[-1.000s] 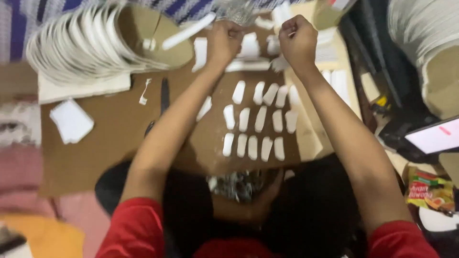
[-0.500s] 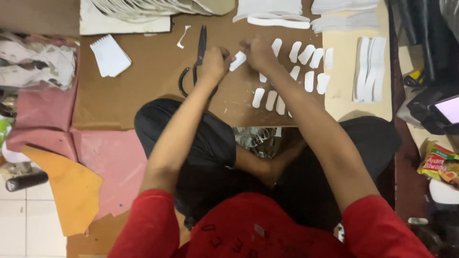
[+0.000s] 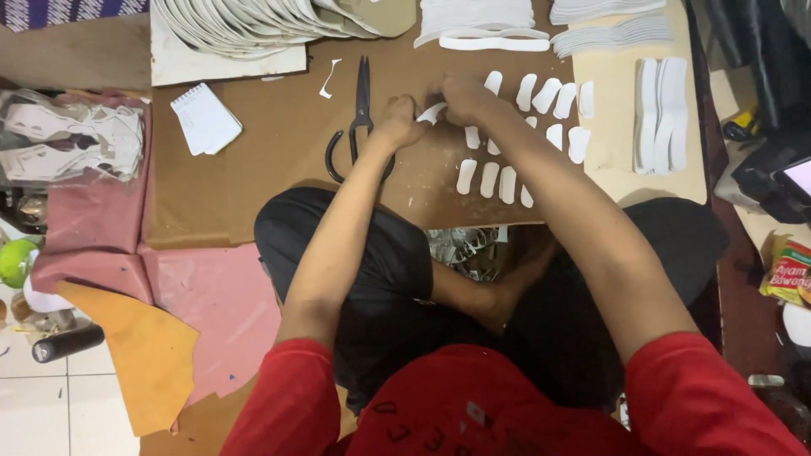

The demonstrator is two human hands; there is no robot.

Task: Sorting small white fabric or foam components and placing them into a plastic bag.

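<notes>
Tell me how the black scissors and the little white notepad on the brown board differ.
The scissors are black, long and thin; the notepad is white and squarish. The scissors lie beside the left hand, their handles almost under its wrist, while the notepad lies apart, farther left. Both lie flat on the brown board, unheld.
</notes>
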